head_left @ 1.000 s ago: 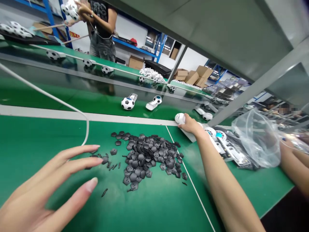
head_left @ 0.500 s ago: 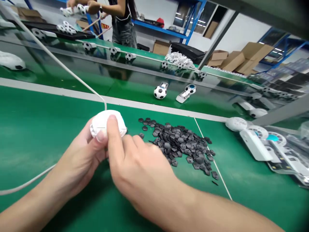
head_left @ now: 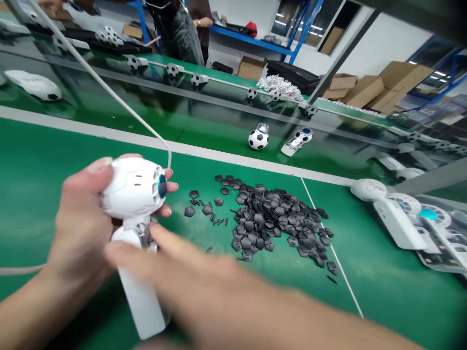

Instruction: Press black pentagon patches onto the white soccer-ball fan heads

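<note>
A white handheld fan (head_left: 127,189) has a rounded, ball-like head with a blue-ringed opening on its right side and a flat handle hanging down. My left hand (head_left: 75,218) is wrapped round the head, its fingertips showing past the far side. Blurred by motion, my right hand (head_left: 204,277) has thumb and forefinger on either side of the fan's neck and upper handle. Two small slots show on the head's white face. To the right lies a pile of black pentagon pieces (head_left: 270,214), with several loose ones and thin slivers near the fan.
Across a pale rail, two football-patterned fans (head_left: 259,139) sit on the green belt. White fan parts (head_left: 394,228) in clear plastic lie at the right. A white cable (head_left: 109,99) hangs down at the left. Behind the line stand people (head_left: 178,36) and cardboard boxes (head_left: 397,87).
The fan has turned so its head's side and hanging handle show. My right hand has moved from the head down to the neck. Loose black pieces beside it are now uncovered.
</note>
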A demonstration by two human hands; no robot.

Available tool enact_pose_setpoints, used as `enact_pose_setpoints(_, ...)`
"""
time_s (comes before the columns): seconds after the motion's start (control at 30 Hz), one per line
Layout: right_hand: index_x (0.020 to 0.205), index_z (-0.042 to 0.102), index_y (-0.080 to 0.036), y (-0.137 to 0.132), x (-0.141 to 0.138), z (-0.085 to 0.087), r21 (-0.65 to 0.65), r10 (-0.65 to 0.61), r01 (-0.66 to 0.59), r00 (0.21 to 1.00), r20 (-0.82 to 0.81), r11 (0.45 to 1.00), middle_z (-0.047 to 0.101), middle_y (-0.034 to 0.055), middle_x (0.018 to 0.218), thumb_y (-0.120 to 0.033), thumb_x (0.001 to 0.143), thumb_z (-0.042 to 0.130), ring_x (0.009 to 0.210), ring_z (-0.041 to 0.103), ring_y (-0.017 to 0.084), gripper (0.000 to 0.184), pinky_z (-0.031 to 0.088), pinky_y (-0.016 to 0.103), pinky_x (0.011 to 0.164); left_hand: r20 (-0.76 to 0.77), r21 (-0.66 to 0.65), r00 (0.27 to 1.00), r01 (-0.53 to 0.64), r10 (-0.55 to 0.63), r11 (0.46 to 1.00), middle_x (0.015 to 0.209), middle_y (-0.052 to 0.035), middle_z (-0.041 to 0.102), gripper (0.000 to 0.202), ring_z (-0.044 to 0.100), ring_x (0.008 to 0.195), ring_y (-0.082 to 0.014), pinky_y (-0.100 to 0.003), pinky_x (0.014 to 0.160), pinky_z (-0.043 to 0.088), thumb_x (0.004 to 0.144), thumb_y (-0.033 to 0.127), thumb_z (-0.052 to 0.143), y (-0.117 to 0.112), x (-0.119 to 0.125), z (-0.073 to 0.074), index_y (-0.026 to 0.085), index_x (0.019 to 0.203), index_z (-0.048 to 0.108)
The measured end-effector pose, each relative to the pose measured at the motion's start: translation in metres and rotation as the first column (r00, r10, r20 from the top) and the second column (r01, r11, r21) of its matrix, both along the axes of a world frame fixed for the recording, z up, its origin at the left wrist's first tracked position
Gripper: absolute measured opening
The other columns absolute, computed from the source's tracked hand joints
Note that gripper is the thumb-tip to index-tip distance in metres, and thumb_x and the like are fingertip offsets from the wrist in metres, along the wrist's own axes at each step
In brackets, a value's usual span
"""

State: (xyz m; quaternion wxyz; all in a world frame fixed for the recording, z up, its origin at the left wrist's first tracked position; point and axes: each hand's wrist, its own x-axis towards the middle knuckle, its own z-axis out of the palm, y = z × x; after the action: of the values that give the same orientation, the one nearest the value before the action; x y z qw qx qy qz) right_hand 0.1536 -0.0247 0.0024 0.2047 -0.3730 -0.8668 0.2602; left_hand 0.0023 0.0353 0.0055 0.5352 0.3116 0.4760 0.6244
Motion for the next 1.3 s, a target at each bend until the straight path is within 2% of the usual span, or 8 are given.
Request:
enact_pose_setpoints(0.07,0.122,0.067,-0.028,0.032,0.036,0.011,-0.083,-0.099,0.103,0.994,0.050,0.991,0.075,-0.0021,0.118,-0.024,0.102,0.053,0.100,0.073,0.017,0.025,0.059,0.026,0.084,-0.021,-0.049,0.999,0.033,-0.034,0.998,0.078,-0.0101,0.073,0.024,0.064,0.046,-0.0208,-0.025,0.037,0.054,0.088,0.034,0.048,0.002,0.003,0.001,0.014,0.091,0.061)
enact_pose_setpoints(0.13,0.115,0.069,-0.023,0.059,0.059,0.009,0.047,-0.268,0.267,0.906,0.328,0.962,0.074,0.0035,0.117,-0.011,0.098,0.051,0.104,0.071,0.023,0.027,0.056,0.034,0.084,-0.008,-0.118,0.991,0.129,-0.131,0.985,0.079,-0.0107,0.074,0.022,0.066,0.047,-0.0211,-0.023,0.036,0.052,0.089,0.032,0.050,0.002,0.003,-0.001,0.014,0.098,0.059)
enact_pose_setpoints(0.2,0.112,0.070,-0.021,0.076,0.068,-0.002,0.091,-0.277,0.264,0.863,0.422,0.960,0.072,0.0062,0.117,-0.014,0.097,0.056,0.106,0.069,0.026,0.020,0.053,0.035,0.083,0.020,-0.177,0.968,0.248,-0.248,0.953,0.082,-0.0099,0.075,0.025,0.066,0.048,-0.0201,-0.020,0.036,0.050,0.089,0.035,0.056,0.000,0.001,-0.006,0.017,0.106,0.057)
enact_pose_setpoints(0.4,0.105,0.070,-0.015,0.077,0.053,-0.022,0.160,-0.276,0.225,0.821,0.499,0.961,0.069,0.0102,0.106,-0.018,0.101,0.056,0.101,0.067,0.027,0.015,0.046,0.033,0.074,0.061,-0.335,0.916,0.393,-0.397,0.856,0.084,-0.0059,0.074,0.036,0.064,0.055,-0.0156,-0.019,0.044,0.055,0.082,0.047,0.071,-0.002,-0.002,-0.019,0.019,0.104,0.065)
enact_pose_setpoints(0.67,0.109,0.067,-0.011,0.079,0.046,-0.022,0.232,-0.290,0.190,0.780,0.555,0.954,0.067,0.0131,0.107,-0.020,0.103,0.055,0.097,0.064,0.027,0.017,0.043,0.034,0.070,0.097,-0.327,0.898,0.436,-0.429,0.838,0.090,-0.0025,0.075,0.036,0.066,0.063,-0.0154,-0.020,0.047,0.058,0.082,0.052,0.075,-0.003,-0.005,-0.024,0.022,0.103,0.070)
enact_pose_setpoints(0.97,0.117,0.066,-0.014,0.086,0.051,-0.019,0.208,-0.390,0.333,0.830,0.400,0.920,0.070,0.0117,0.113,-0.018,0.105,0.044,0.100,0.066,0.026,0.026,0.047,0.034,0.075,0.090,-0.256,0.882,0.470,-0.463,0.845,0.085,-0.0039,0.073,0.034,0.065,0.061,-0.0162,-0.021,0.048,0.058,0.082,0.048,0.078,-0.004,-0.004,-0.016,0.020,0.100,0.071)
enact_pose_setpoints(1.13,0.109,0.072,-0.014,0.090,0.051,-0.023,0.152,-0.400,0.371,0.863,0.308,0.916,0.068,0.0133,0.113,-0.021,0.096,0.066,0.105,0.066,0.031,0.016,0.050,0.037,0.077,0.082,-0.263,0.882,0.469,-0.464,0.843,0.084,-0.0036,0.072,0.032,0.064,0.059,-0.0154,-0.020,0.047,0.056,0.085,0.048,0.075,-0.005,-0.003,-0.016,0.020,0.100,0.071)
enact_pose_setpoints(1.3,0.093,0.072,-0.016,0.082,0.046,-0.015,0.147,-0.378,0.364,0.923,0.078,0.920,0.073,0.0038,0.092,-0.018,0.096,0.066,0.081,0.067,0.017,0.006,0.051,0.027,0.070,0.058,-0.264,0.887,0.457,-0.459,0.850,0.083,-0.0040,0.071,0.036,0.063,0.058,-0.0157,-0.020,0.047,0.056,0.081,0.050,0.077,-0.005,-0.001,-0.018,0.020,0.100,0.071)
